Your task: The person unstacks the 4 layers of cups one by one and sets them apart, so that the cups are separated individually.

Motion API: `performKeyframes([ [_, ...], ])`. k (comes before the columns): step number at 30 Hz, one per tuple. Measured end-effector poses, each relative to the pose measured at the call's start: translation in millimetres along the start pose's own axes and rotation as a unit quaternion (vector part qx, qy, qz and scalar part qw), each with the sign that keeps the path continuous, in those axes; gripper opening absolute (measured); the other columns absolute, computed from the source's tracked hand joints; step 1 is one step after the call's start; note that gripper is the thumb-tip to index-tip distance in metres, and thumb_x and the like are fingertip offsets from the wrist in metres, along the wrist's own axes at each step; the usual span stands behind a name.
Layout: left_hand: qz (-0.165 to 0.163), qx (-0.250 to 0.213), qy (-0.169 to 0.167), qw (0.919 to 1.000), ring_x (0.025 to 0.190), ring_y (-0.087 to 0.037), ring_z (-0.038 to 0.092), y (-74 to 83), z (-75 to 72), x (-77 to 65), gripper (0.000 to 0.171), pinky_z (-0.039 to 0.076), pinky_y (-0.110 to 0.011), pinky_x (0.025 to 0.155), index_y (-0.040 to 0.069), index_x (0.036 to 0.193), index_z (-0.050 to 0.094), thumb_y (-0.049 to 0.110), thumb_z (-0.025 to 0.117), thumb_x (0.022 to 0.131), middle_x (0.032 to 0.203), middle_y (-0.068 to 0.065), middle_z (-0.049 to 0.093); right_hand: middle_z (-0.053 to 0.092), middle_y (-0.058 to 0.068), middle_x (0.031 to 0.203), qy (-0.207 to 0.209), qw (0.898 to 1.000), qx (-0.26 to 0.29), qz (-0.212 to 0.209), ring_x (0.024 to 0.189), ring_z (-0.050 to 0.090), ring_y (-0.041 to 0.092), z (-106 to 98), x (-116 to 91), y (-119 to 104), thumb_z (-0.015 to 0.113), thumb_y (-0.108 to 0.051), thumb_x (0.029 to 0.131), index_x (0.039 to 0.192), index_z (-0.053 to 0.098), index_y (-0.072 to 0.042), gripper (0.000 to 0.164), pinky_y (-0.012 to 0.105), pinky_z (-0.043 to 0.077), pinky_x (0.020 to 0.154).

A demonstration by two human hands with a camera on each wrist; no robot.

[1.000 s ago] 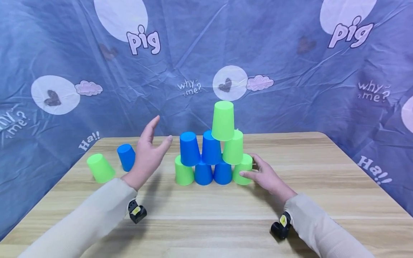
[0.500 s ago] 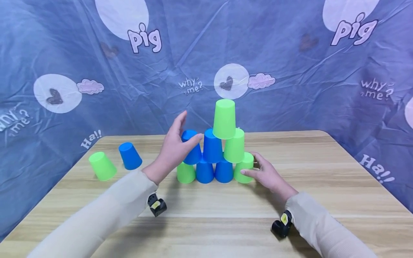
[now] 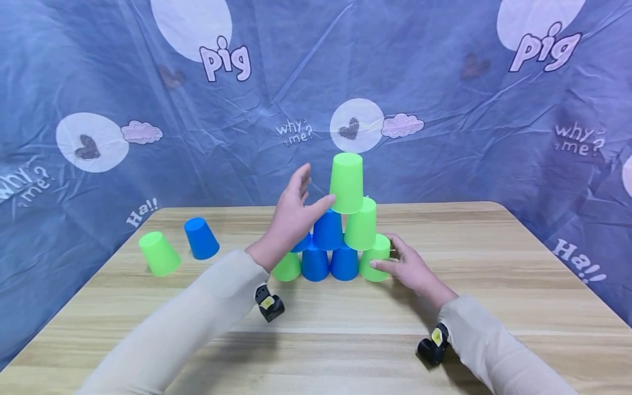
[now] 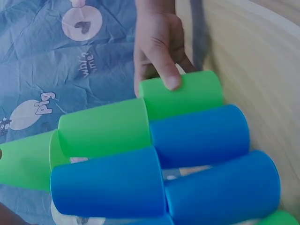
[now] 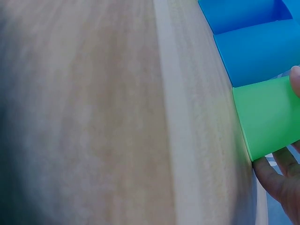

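Upside-down plastic cups form a stack in the head view, with a green top cup (image 3: 348, 184) resting over a blue cup (image 3: 328, 230) and a green cup (image 3: 361, 226) of the middle row. My left hand (image 3: 290, 216) is raised in front of the middle row's left blue cup, mostly hiding it; its thumb tip overlaps the top cup's left side and its fingers are extended. At the bottom row's right end, my right hand (image 3: 411, 270) holds a green cup (image 3: 373, 264), thumb in front, fingers behind. Two blue cups (image 3: 315, 264) and another green cup (image 3: 286, 267) complete that row.
Left of the stack, a separate green cup (image 3: 159, 254) and a blue cup (image 3: 202, 239) stand upside down on the wooden table (image 3: 345, 340). A printed blue cloth (image 3: 434, 164) hangs behind the table's far edge.
My left hand has moved right from beside the loose blue cup, across the middle row's left blue cup, to the top green cup. My right hand keeps its place on the bottom green cup.
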State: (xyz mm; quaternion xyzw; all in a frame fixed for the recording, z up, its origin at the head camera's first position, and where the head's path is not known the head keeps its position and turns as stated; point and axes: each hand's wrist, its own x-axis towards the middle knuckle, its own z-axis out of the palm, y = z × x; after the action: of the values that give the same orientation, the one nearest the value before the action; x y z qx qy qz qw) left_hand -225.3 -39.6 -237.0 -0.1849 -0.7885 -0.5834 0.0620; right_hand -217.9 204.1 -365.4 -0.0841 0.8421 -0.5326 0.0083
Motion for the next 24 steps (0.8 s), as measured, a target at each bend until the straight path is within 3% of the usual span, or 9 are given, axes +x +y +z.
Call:
performKeyframes([
  [4,0.0,-0.01,-0.006,0.9999,0.14,-0.017,0.022,2.6,9.0,4.6,0.076,0.024,-0.031,0.112,0.014,0.148,0.017,0.026,0.063,0.088,0.153,-0.002,0.021,0.049,0.018,0.129,-0.002,1.0,0.002,0.001,0.117,0.047,0.037,0,-1,-1,0.07,-0.024,0.082,0.138,0.035,-0.008,0.068,0.053,0.038,0.097],
  [13,-0.007,0.013,-0.001,0.9999,0.139,-0.018,0.024,3.1,21.5,18.7,0.079,0.028,-0.034,0.111,0.018,0.148,0.017,0.029,0.064,0.087,0.153,0.0,0.021,0.05,0.02,0.126,0.002,1.0,0.002,-0.009,0.116,0.048,0.037,-2,1,0,0.07,-0.021,0.081,0.136,0.037,-0.007,0.066,0.053,0.038,0.097],
  [24,0.007,0.036,0.018,0.9991,0.126,-0.021,0.038,4.9,33.1,21.0,0.081,0.04,-0.043,0.099,0.017,0.146,0.02,0.027,0.069,0.083,0.141,-0.008,0.035,0.05,0.017,0.126,-0.001,1.0,-0.004,-0.001,0.116,0.047,0.035,1,0,0,0.07,-0.024,0.082,0.136,0.037,-0.009,0.065,0.052,0.039,0.096],
])
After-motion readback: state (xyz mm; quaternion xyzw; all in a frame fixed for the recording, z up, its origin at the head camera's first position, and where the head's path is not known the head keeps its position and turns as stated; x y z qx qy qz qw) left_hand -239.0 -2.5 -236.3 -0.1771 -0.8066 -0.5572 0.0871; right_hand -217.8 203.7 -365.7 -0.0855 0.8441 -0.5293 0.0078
